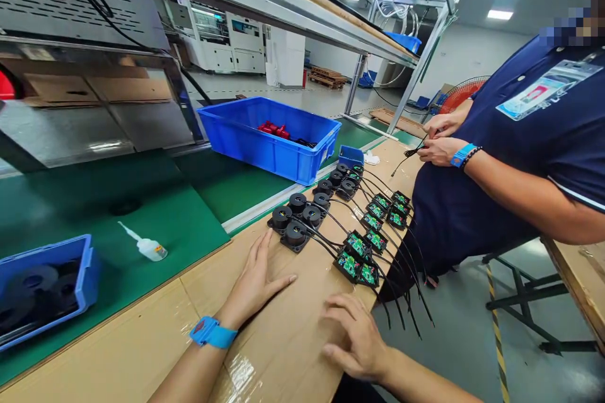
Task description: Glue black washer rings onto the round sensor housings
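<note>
My left hand [259,277] lies on the cardboard-covered bench [293,321], fingers stretched and thumb spread, holding nothing. Its fingertips are close to a cluster of round black housings [296,233]. Lower right, my right hand [354,337] hovers over or rests on the cardboard, fingers apart and slightly curled, with nothing in it. Just beyond it sit several square black cases with green circuit boards [348,264]. Black cables [328,239] run between the housings and the boards, and more cable ends hang over the bench's right edge.
A large blue bin [255,154] with red parts stands behind the housings. On the green mat, left, are a white squeeze bottle [152,249] and a blue bin of black parts [89,283]. At right a co-worker's hands [442,141] hold a black cable. A metal frame spans overhead.
</note>
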A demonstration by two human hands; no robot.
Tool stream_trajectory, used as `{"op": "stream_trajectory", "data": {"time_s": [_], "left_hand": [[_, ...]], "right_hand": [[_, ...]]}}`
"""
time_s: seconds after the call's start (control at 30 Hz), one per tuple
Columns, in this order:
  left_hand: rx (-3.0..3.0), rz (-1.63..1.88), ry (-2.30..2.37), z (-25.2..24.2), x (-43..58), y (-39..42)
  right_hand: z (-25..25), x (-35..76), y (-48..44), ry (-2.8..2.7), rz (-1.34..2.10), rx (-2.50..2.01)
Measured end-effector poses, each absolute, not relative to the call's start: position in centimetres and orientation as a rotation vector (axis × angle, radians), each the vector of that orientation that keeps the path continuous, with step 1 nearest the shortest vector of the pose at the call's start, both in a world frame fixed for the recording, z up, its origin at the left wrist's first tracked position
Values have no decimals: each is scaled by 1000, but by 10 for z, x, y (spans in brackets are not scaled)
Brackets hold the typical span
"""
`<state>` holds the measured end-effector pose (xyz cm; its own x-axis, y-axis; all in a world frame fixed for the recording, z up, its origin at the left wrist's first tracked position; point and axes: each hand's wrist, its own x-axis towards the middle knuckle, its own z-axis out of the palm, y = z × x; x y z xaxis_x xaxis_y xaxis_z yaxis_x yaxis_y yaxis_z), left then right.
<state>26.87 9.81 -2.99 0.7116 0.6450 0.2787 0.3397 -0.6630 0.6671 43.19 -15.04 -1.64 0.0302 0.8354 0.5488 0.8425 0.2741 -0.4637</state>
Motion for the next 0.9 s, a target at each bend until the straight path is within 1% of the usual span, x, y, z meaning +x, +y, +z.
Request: {"op": "stream_trajectory", "data": {"time_s": [0.13,0.23,0.4,0.5,0.73,0.9], "left_hand": [[2321,601,756,-27,265,95],[2319,557,752,-34,263,98],[2301,678,745,-55,272,112],[2320,716,713,-56,275,112],[2393,691,642,-36,273,98],[2428,615,617,-43,274,97]], "right_hand": [[-30,423,-140,-1709,-34,-1509],[-33,420,-135,-1610,-109,-1533],[-40,416,-126,-1533,-296,-1568],[-43,416,-125,-1539,-324,-1587],[-47,417,-134,-1574,-191,-1636],[-53,420,-142,-1575,-49,-1689]]}}
